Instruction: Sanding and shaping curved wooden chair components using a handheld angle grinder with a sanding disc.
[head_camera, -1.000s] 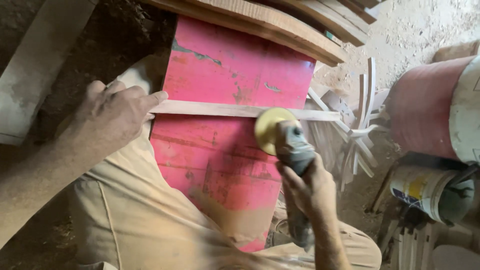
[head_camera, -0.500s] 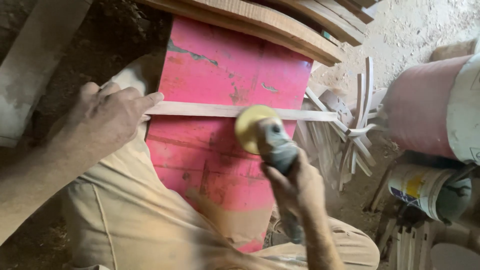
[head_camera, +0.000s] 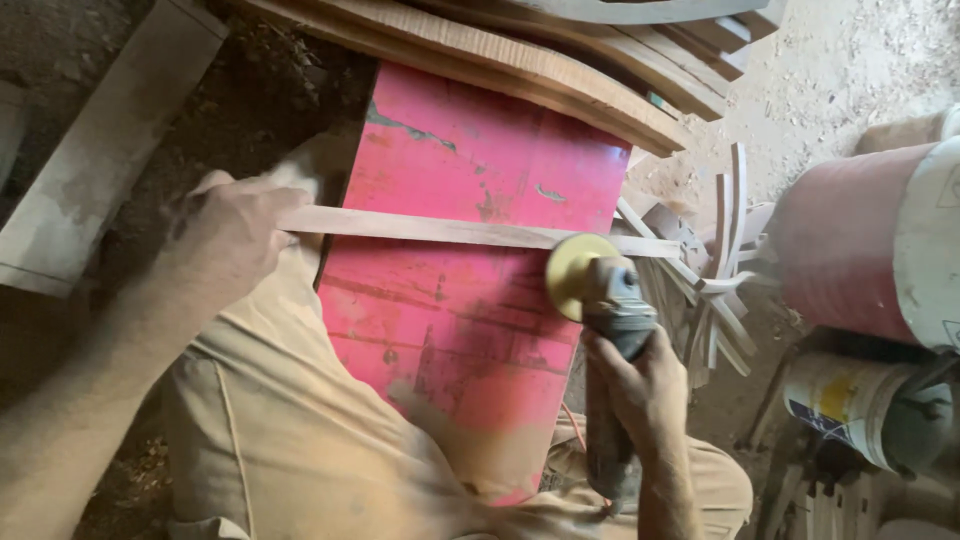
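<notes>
From here I see my left hand (head_camera: 235, 235) clamped on the thin wooden strip (head_camera: 450, 230) lying across the red board (head_camera: 470, 330) mid-frame, my right hand (head_camera: 640, 385) gripping the disc sander (head_camera: 600, 290) at the strip's right end, sanding seemingly under way, how much remains unclear.

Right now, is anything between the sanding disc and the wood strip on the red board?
Nothing visible. The right hand holds the grinder, its yellow disc meeting the wood strip near the strip's right end. The left hand pins the strip's other end on the red board.
</notes>
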